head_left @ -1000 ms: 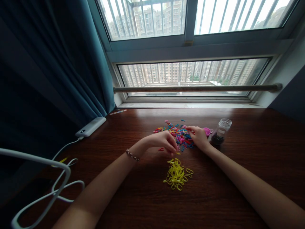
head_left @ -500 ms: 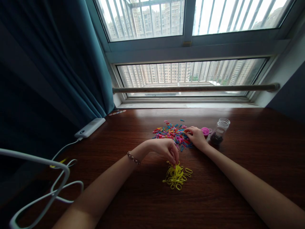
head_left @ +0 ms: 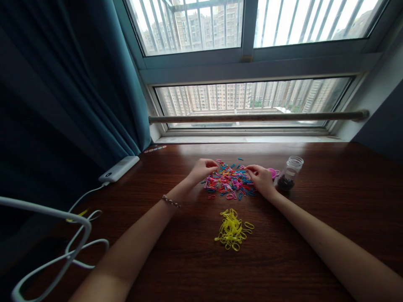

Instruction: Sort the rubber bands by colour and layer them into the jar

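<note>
Left hand (head_left: 204, 169) and right hand (head_left: 262, 180) flanked the colourful loops (head_left: 229, 181).
Both stretched forward, angled inward; I couldn't tell whether either was pinched together or apart.

Blue curtain (head_left: 103, 79) beside bright window (head_left: 252, 69)

Loops (head_left: 231, 182) on tbl (head_left: 315, 243), jar (head_left: 289, 173) R

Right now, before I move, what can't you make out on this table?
All in the head view:
- Left hand: whether it pinches anything; the fingertips are too small.
- Right hand: same, against the multicolored loops.
- Pink round piece: partly hidden by the right hand.
- Dark contents of the clear jar: too small to identify.
- White cable: cut off by the left edge.
</note>
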Motion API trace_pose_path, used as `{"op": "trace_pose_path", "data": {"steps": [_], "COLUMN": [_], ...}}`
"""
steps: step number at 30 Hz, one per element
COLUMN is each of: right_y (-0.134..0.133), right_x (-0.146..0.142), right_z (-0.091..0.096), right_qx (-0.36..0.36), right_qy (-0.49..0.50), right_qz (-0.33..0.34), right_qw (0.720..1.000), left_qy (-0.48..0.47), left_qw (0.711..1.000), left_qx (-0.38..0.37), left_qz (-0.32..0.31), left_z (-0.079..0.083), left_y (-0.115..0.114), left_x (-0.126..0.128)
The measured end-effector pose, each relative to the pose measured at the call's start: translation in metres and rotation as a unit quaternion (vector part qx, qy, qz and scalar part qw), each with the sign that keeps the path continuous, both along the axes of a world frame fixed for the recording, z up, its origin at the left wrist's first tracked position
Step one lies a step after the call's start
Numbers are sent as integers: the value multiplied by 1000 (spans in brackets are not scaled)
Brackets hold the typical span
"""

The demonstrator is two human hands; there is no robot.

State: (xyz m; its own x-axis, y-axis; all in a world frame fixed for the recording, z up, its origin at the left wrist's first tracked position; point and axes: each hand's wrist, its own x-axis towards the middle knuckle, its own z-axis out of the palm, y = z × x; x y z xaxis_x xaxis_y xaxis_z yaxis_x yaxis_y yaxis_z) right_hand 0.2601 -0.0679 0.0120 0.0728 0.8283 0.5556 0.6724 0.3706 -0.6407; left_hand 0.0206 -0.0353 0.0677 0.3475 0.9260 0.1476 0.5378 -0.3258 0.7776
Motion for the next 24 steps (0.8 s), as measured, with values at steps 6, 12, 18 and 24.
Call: {"op": "trace_pose_path", "data": {"steps": [6, 12, 18, 24], "right_y": [-7, -29, -48, -37], "right_x": [-6, -27, -40, -31], "right_z": [12, 31, 38, 39], "right_qx": [-19, -166, -317, -239], "right_qy": [102, 166, 39, 126], "right_qz": [52, 300, 511, 349], "right_qw": [993, 925, 798, 897], "left_qy": [101, 110, 95, 49], "left_qw": [978, 981, 986, 990], "left_qx": [113, 118, 101, 88], "left_qz": [143, 104, 93, 97], "left_z": [-38, -47, -46, -47], "left_y": [35, 35, 36, 38], "left_x": [-32, -30, -31, -31]}}
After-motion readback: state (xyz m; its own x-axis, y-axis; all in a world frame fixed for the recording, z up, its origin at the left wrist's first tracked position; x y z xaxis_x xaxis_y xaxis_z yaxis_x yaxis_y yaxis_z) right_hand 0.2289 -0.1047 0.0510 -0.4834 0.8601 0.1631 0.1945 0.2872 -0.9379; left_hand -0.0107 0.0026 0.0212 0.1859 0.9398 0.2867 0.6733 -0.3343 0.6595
